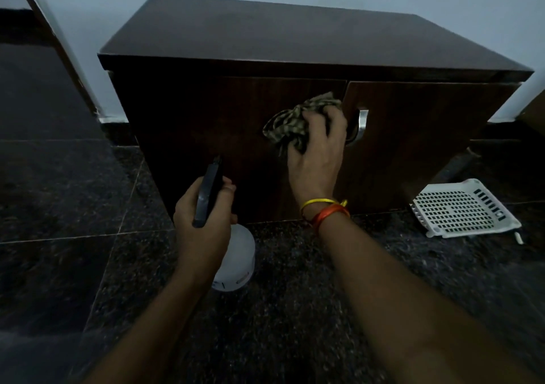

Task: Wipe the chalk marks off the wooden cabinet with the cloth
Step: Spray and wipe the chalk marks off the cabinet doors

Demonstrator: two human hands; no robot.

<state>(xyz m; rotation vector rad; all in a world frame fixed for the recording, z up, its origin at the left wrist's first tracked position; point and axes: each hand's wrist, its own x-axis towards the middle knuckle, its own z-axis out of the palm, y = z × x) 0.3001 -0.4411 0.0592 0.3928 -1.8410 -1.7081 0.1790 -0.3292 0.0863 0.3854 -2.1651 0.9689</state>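
My right hand [317, 153] has a bunched checked cloth [290, 122] clenched in its grip, pressed flat on the left door of the dark wooden cabinet [206, 124], mid-frame, just beside the metal handle [362, 124]. Left hand [203, 221] is wrapped around a spray bottle [236, 253], lower center. White perforated tray [463, 209] sits on the floor, right side.
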